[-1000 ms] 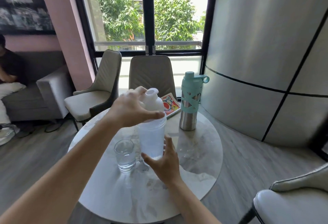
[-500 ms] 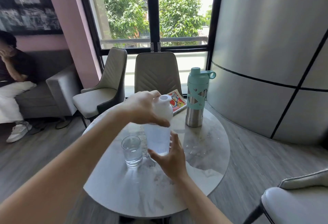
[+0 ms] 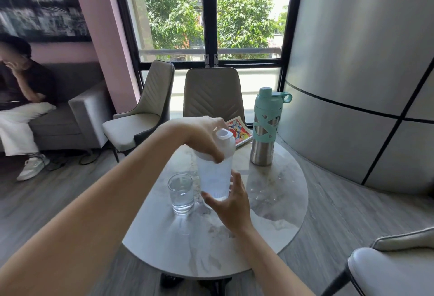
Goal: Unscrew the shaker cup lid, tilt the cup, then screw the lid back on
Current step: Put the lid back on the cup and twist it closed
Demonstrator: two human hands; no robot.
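A translucent white shaker cup (image 3: 215, 177) stands upright on the round marble table (image 3: 277, 206). Its white domed lid (image 3: 225, 142) with an open spout sits on top. My left hand (image 3: 203, 137) comes from the left and clasps the lid from above, thumb on its front rim. My right hand (image 3: 231, 204) wraps the cup's lower part from the near right side, fingers spread around the base.
A clear drinking glass (image 3: 181, 193) stands just left of the cup. A steel bottle with a teal cap (image 3: 266, 126) and a colourful book (image 3: 239, 131) sit at the table's far side. Chairs ring the table; a person sits on the sofa at far left.
My left hand has turned on the lid, wrist rolling over its top. The right hand stays at the cup's base. The camera has drifted, shifting the scene right.
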